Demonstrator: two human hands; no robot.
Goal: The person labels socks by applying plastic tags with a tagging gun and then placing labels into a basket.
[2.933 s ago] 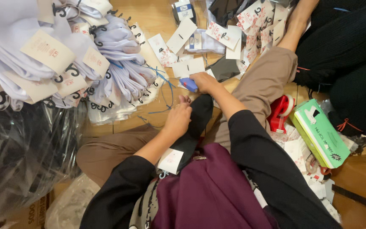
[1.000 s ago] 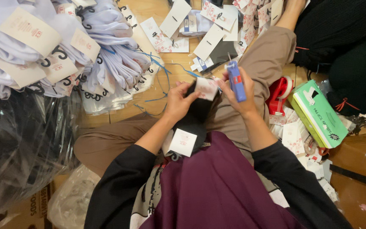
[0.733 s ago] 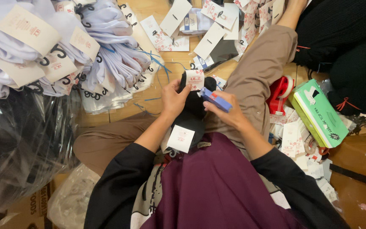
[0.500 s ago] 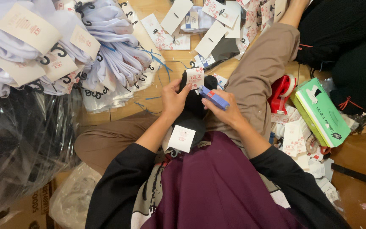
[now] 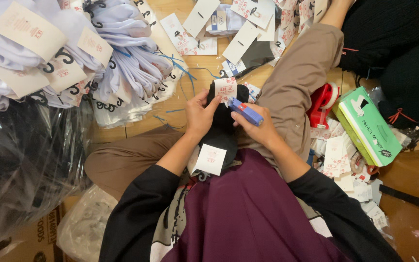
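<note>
1. Head view: left hand (image 5: 201,116) gripped black socks (image 5: 223,133) over the lap, thumb beside their paper tag (image 5: 225,89).
2. Right hand (image 5: 260,127) clasped a blue tagging gun (image 5: 245,111), its tip touching that tag.
3. White tagged socks (image 5: 122,63) lay far left on the floor.

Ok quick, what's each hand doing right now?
Left hand: closed on the black socks, thumb by the paper tag.
Right hand: closed around the blue tagging gun, its tip at the tag.
</note>
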